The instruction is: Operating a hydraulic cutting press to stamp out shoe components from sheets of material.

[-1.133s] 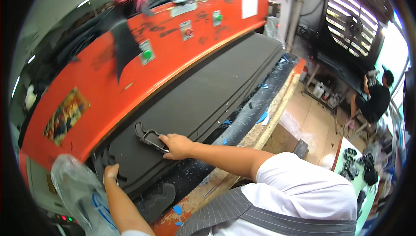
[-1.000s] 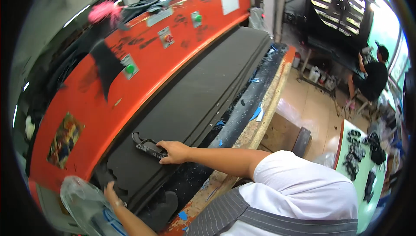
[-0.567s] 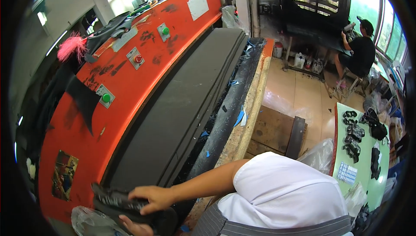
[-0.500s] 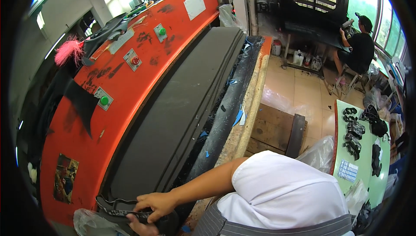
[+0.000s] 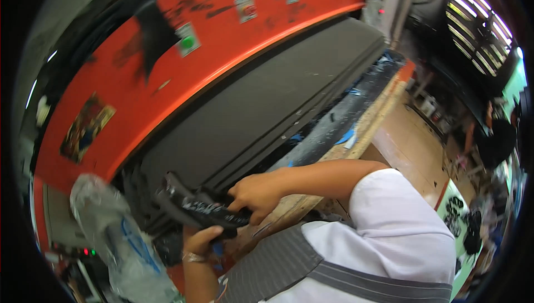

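Observation:
Near the front end of the machine bed, both hands hold a dark, soft-looking bundle of bands with a white pattern (image 5: 203, 207); its exact kind cannot be made out. My right hand (image 5: 257, 194) closes over its right end from above, fingers curled. My left hand (image 5: 201, 242), with a band at the wrist, grips it from below, thumb lying along its lower edge. Behind the bundle, stacked dark grey sheets (image 5: 267, 94) lie along the bed below a red machine front (image 5: 222, 25).
Green buttons (image 5: 188, 42) and a red one (image 5: 250, 10) sit on the machine front. A clear plastic bag (image 5: 119, 242) is left of my left arm. Blue scraps (image 5: 346, 137) lie along the bed's edge. At right are a pale green table (image 5: 445, 194) and a seated person (image 5: 495, 144).
The view has swung to the right and tilted down. The bundle is now lifted higher and nearer my body, and more of my left hand and forearm shows.

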### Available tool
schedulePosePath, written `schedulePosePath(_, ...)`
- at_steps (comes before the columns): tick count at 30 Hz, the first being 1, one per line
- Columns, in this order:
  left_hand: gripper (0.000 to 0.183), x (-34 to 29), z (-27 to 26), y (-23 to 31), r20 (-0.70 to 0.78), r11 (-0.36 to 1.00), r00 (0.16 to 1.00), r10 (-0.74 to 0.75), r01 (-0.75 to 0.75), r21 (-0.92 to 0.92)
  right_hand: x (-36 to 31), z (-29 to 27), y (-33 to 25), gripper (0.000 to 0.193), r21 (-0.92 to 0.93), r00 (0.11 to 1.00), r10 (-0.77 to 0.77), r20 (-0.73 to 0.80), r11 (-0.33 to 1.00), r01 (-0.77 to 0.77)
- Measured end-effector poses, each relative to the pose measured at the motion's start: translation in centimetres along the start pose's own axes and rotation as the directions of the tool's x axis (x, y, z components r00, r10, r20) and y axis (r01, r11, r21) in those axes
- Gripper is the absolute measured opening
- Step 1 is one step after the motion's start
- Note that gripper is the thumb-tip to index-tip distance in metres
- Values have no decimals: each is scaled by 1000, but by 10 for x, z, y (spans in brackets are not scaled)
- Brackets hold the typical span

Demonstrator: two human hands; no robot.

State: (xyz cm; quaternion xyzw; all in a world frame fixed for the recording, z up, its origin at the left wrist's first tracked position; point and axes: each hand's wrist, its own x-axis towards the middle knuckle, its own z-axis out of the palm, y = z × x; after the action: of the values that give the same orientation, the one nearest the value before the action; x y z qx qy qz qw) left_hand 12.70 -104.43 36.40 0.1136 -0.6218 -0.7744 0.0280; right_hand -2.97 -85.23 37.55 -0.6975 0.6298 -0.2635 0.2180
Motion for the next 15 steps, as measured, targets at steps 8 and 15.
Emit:
schedulePosePath(8, 64, 2, -32, 8, -197, 569, 911, 362, -49, 821, -43, -47, 21, 48, -368, 960, 259, -107, 886, -281)
schedulePosePath(15, 91, 1, 13, -22, 351, 150, 929, -118, -333, 931, -45, -60, 106, 45, -403, 770, 487, -412, 661, -633)
